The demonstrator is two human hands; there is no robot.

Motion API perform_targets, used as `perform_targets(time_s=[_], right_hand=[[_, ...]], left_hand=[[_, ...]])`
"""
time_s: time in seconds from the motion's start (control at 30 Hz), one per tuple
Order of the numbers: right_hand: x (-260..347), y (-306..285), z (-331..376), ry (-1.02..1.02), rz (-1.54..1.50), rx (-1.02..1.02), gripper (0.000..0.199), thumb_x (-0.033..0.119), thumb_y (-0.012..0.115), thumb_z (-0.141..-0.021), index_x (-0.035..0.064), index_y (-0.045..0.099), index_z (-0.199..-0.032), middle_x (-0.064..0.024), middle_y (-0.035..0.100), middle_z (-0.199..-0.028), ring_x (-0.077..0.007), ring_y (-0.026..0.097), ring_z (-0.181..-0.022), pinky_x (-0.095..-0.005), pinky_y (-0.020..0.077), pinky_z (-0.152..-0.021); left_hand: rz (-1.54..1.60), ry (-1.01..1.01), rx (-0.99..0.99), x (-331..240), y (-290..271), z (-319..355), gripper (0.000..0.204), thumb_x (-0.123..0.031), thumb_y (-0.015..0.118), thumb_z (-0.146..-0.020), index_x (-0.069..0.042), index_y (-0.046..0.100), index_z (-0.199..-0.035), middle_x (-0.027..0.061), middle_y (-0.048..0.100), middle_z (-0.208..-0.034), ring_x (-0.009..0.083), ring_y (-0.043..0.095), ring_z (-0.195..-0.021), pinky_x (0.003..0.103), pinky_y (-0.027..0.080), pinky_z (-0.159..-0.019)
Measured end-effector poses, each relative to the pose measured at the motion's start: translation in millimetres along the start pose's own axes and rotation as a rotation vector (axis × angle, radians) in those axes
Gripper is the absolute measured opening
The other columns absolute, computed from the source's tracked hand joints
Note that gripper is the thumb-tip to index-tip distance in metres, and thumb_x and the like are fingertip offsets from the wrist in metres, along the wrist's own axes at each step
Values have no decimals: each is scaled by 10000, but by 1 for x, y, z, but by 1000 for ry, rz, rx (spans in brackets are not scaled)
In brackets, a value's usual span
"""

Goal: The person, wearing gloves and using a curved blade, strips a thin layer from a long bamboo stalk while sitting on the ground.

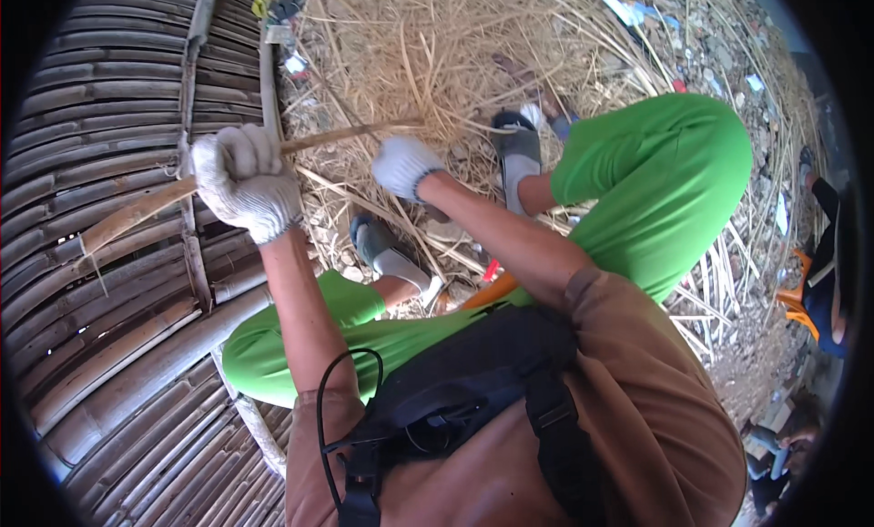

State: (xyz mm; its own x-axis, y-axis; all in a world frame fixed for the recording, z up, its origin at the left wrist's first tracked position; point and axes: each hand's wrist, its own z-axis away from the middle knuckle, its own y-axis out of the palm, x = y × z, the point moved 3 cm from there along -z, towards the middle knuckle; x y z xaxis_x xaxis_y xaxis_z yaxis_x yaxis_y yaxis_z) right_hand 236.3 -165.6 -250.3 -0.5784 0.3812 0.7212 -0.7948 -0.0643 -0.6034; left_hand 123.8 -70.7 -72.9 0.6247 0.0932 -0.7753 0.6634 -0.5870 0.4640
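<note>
My left hand (pixel 246 177), in a white knitted work glove, is closed around a long split bamboo strip (pixel 137 214). The strip slants from the bamboo slats at the left up to the fibre pile in the middle, its left end wider and pale brown. To the right of it and just below its far end is my right hand (pixel 403 167), also gloved and curled closed. The back of the glove faces me, so whatever its fingers hold is hidden. Beneath the strip's far end lies a heap of straw-coloured shavings (pixel 428 72).
A bamboo-slat wall or platform (pixel 100 117) fills the left side. My sandalled feet (pixel 387 254) rest on ground strewn with shavings, stones and litter. At the right edge are an orange plastic chair (pixel 797 299) and other people (pixel 778 450).
</note>
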Motion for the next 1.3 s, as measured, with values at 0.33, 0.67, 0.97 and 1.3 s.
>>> perform_targets(time_s=[0.33,0.67,0.97,1.3], right_hand=[[6,-1,-4,48,-94,-6,429,314,546,-982,-40,779,-1049,-318,739,-1036,-437,747,-992,-517,601,-915],[-43,13,-10,169,-96,-73,376,321,603,-951,8,803,-1010,-287,757,-979,-432,763,-944,-516,612,-850],[48,1,17,13,-134,-40,382,310,585,-953,3,791,-1050,-255,768,-1036,-410,764,-934,-523,616,-844],[4,25,-13,72,35,133,373,285,587,-934,23,799,-1092,-263,763,-1064,-390,772,-984,-491,612,-889]], left_hand=[[-75,17,-107,-5,-8,0,541,-380,607,-1042,-186,353,-606,-45,285,-550,106,325,-473,278,241,-440],[-67,40,-195,0,-1,-2,490,-346,618,-1039,-189,362,-652,-55,293,-567,101,311,-472,288,255,-437],[-128,69,-411,-13,-31,1,523,-314,660,-966,-216,311,-590,-54,250,-525,123,241,-427,321,214,-414],[-175,124,-646,-18,-45,-11,539,-300,654,-956,-226,277,-578,-57,204,-507,109,158,-435,308,158,-433]])
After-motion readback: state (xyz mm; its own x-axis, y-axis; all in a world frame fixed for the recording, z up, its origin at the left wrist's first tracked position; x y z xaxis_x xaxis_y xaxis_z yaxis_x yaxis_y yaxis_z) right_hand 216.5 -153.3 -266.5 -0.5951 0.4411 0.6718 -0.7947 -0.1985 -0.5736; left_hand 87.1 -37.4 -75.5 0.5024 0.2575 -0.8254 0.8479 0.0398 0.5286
